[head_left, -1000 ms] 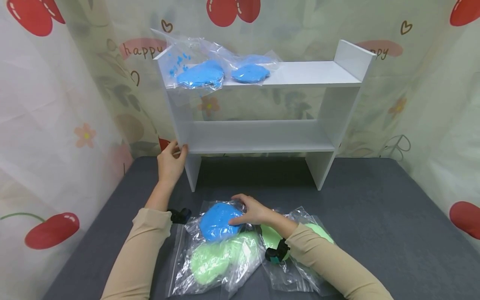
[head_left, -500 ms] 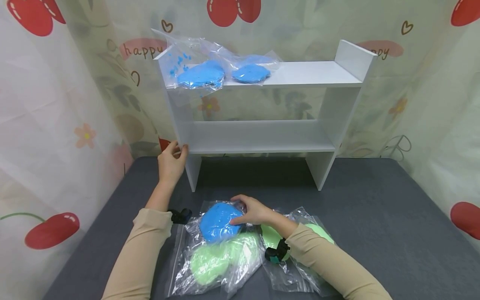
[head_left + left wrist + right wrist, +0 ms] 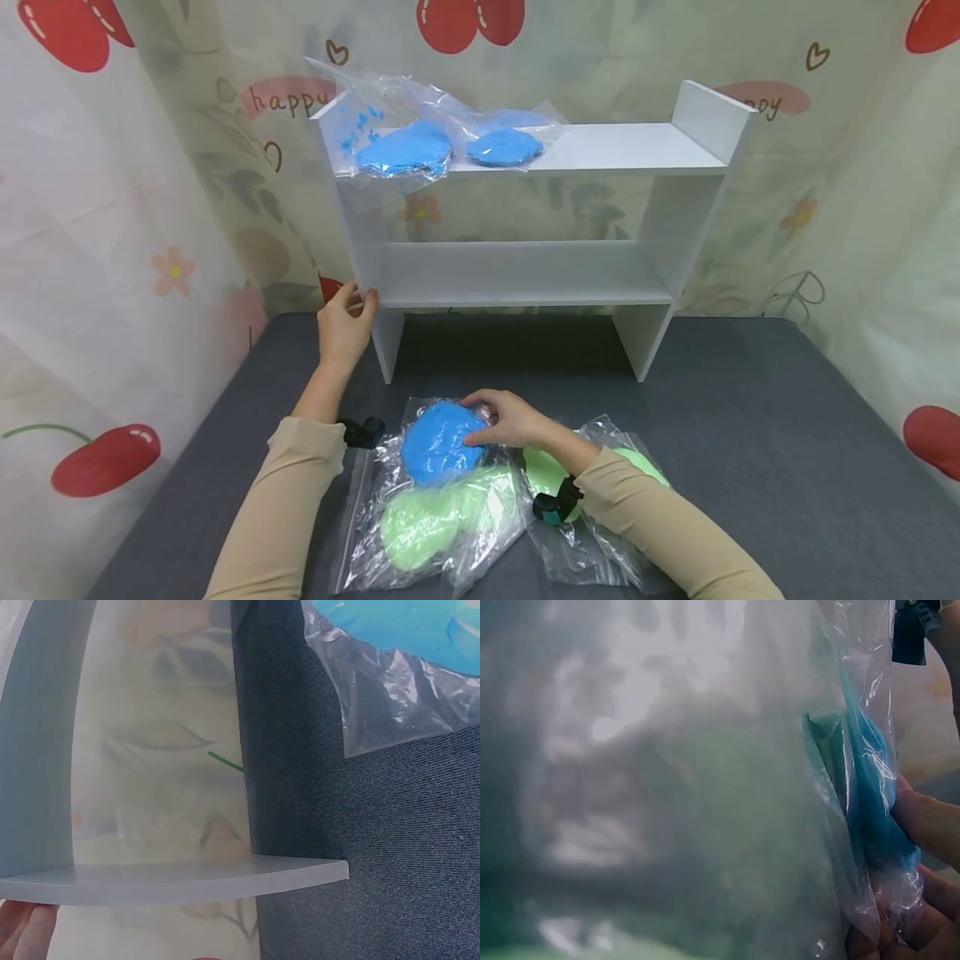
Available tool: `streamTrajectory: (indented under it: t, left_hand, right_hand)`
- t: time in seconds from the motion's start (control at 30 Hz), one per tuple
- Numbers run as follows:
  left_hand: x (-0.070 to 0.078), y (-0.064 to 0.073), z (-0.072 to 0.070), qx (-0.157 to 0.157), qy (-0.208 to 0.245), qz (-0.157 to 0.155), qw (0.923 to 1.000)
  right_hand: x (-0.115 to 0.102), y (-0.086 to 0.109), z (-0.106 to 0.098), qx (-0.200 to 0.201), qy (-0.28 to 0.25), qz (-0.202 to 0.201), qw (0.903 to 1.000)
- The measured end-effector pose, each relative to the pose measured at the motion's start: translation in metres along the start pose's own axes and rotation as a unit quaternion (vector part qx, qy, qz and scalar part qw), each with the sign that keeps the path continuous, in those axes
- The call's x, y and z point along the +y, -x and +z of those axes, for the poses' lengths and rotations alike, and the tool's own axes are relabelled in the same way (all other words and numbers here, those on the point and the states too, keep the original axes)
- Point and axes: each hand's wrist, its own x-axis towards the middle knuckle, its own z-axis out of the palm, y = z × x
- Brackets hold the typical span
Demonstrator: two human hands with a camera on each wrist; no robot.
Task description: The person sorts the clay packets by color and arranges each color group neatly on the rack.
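Note:
In the head view, my right hand (image 3: 512,421) grips a clear plastic bag holding a flat blue lump (image 3: 441,443). The right wrist view shows my thumb (image 3: 930,821) against the blue side and other fingers (image 3: 934,907) curled beneath the bag's edge. Under and in front of it lies a clear bag with a pale green lump (image 3: 420,525), partly overlapped by the blue one. My left hand (image 3: 343,329) rests with bent fingers at the outer left side of the white shelf (image 3: 510,287), near the middle board's height. Its fingertips (image 3: 34,930) sit beside the panel.
More bagged green lumps (image 3: 543,473) lie under my right forearm. Two bags with blue lumps (image 3: 405,150) sit on the shelf's top board, toward the left. The shelf stands at the back of the dark table (image 3: 765,450), before a printed curtain (image 3: 847,167).
The blue bag's far edge has risen very slightly in my right hand. My left hand stays at the shelf's side.

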Motion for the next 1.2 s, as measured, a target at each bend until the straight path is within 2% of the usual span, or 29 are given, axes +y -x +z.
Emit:
streamTrajectory:
  t: [0.53, 1.2]
  left_hand:
    - [0.0, 0.0, 0.001, 0.004, -0.003, 0.009, 0.9999]
    - [-0.001, 0.0, 0.001, 0.002, -0.003, 0.0, 1.0]
  right_hand:
    - [-0.004, 0.006, -0.019, 0.017, -0.027, -0.004, 0.9995]
    - [-0.009, 0.015, -0.03, 0.039, -0.06, -0.003, 0.9974]
